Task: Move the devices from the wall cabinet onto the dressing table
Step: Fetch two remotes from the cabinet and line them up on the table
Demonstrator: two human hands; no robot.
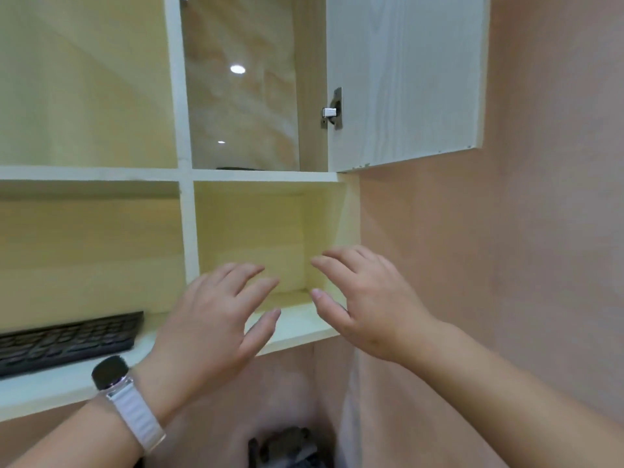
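**Two bare hands raised before an open wall cabinet, keyboard on the lower-left shelf**

Head view, looking up into the cabinet. The black keyboard [67, 339] sits at 8 o'clock. Its left end is cut off by the frame edge, and the keys are too blurred to read. At 12 o'clock, a thin dark strip [239, 168] lies on the floor of the upper-right compartment. Only its front edge shows over the shelf lip, so I cannot tell what it is. At 6 o'clock, below the cabinet, a dark jumble [290, 447] is partly hidden by the forearms and cannot be made out.

The wall cabinet [187, 231] is pale wood, split by a white upright and a white shelf into four compartments. Its white door [405, 79] stands swung open at 1 o'clock, hanging on a metal hinge [332, 109]. A pink wall [506, 265] borders the cabinet at 3 o'clock.

The left hand [216, 319] and right hand [368, 305] hover side by side in front of the lower-right compartment, apart from each other. The fingers of both are spread and lightly bent, and neither hand holds anything. The left wrist wears a smartwatch [111, 371] on a white band.

The keyboard lies flat, keys up, in the lower-left compartment. Its long axis runs left to right along the shelf, and its right end stops near the left wrist, at the wrist's 9 o'clock.
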